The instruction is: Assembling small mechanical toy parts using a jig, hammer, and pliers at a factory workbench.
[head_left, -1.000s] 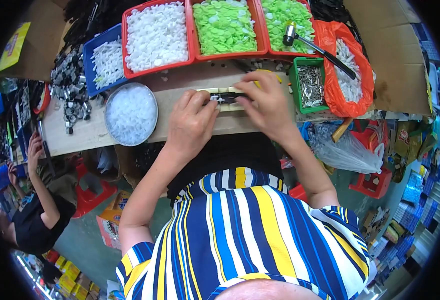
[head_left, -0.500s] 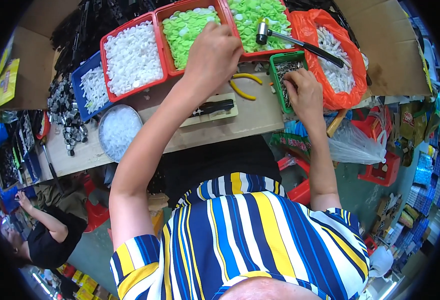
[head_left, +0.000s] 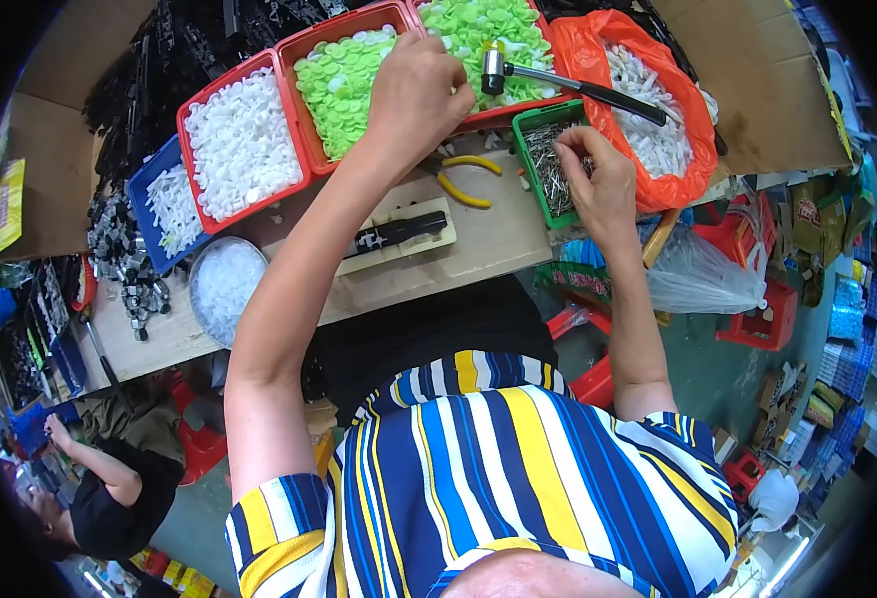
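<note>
My left hand [head_left: 414,90] reaches far forward, fingers curled down over the rim between two red bins of green discs [head_left: 339,75]; what it holds is hidden. In a small green tray of thin metal pins [head_left: 548,164], my right hand [head_left: 600,184] has its fingertips down among the pins. A black part on a cream block [head_left: 399,234] lies untouched on the wooden bench [head_left: 498,244] between my arms. Yellow-handled pliers [head_left: 463,179] lie just behind the block.
A hammer [head_left: 558,82] rests across the bins. An orange bag of white parts [head_left: 663,120] sits at right. A red bin of white pieces [head_left: 239,145], a blue bin [head_left: 169,204] and a round bowl [head_left: 224,284] stand at left. Another person [head_left: 110,488] is at lower left.
Both hands have left the black part on the block. My left hand went forward to the green discs, my right hand to the green tray of pins.
</note>
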Tool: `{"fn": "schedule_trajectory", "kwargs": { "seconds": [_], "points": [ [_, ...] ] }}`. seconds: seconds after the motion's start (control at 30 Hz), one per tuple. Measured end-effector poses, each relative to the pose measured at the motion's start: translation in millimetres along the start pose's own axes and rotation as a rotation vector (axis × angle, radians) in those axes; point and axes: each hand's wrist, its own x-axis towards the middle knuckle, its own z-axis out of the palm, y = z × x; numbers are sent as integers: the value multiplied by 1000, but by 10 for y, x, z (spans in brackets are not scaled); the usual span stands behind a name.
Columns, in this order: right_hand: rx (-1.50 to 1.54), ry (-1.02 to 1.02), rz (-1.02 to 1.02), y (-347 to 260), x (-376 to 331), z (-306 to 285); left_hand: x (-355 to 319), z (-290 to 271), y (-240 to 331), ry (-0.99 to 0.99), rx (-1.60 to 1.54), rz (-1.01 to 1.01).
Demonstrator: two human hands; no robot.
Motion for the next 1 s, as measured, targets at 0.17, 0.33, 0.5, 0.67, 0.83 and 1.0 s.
{"fn": "schedule_trajectory", "kwargs": {
  "seconds": [0.17,0.33,0.5,0.67,0.83,1.0],
  "points": [
    [407,32,85,-418,37,137,-360,-407,263,-109,-933,-669],
    [462,80,-215,-697,54,334,-699,-538,345,-31,-1086,-742],
    [342,91,-349,-775,33,407,-803,-655,419,-17,-1023,-740],
    [270,105,-442,-806,17,407,-875,-621,414,4,-1006,-716],
    [183,131,-528,-788,-5,412,-852,-596,472,72,-892,-692],
    [180,141,-537,-759,-19,425,-873,-587,492,71,-871,-642]
  ]
}}
